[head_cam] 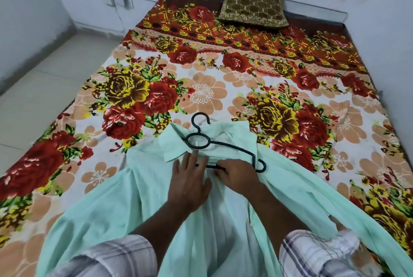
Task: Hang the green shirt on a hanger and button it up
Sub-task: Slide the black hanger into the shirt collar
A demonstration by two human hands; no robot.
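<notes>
As the left hand (190, 184) is spread on the green shirt (143, 187), the crosswise hanger (232, 146) just beyond is pinched by the right hand (238, 177)

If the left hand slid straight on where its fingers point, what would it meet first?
Probably the hanger: its ring lies on the shirt just ahead of the left hand; depth unclear.

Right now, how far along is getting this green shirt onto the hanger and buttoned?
Done: the hanger lies on the open green shirt, one end under cloth. In hand: the left hand presses the shirt flat, and the right hand seems to pinch the hanger's bar. Left: cover the bare end, then button it.
</notes>
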